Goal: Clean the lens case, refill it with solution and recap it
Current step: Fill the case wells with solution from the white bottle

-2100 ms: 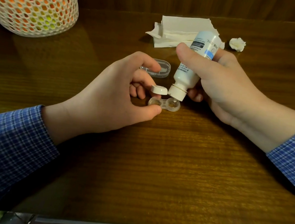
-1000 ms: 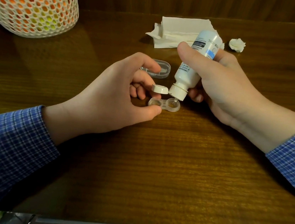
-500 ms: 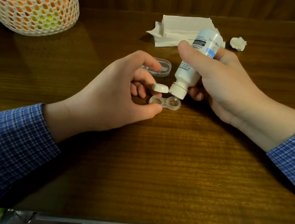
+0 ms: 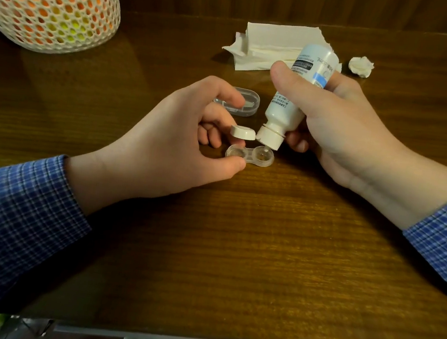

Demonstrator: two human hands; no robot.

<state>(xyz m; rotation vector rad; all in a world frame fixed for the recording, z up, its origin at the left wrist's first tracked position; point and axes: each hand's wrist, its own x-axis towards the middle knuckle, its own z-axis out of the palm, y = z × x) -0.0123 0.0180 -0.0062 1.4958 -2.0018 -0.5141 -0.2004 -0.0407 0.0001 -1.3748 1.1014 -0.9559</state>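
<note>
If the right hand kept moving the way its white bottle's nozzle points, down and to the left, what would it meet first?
Probably the right well of the clear plastic lens case: the nozzle of the white solution bottle in the right hand sits just above it. Whether the tip already touches is unclear.

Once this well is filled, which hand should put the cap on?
Probably left. The left hand already holds the white cap just above the lens case; the right hand is occupied by the bottle.

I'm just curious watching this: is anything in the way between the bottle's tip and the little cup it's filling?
Nothing visible. The right hand tips the solution bottle so its nozzle sits directly over the right well of the lens case. The flip cap hangs off to the side, and the left hand only pinches the left well.
</note>
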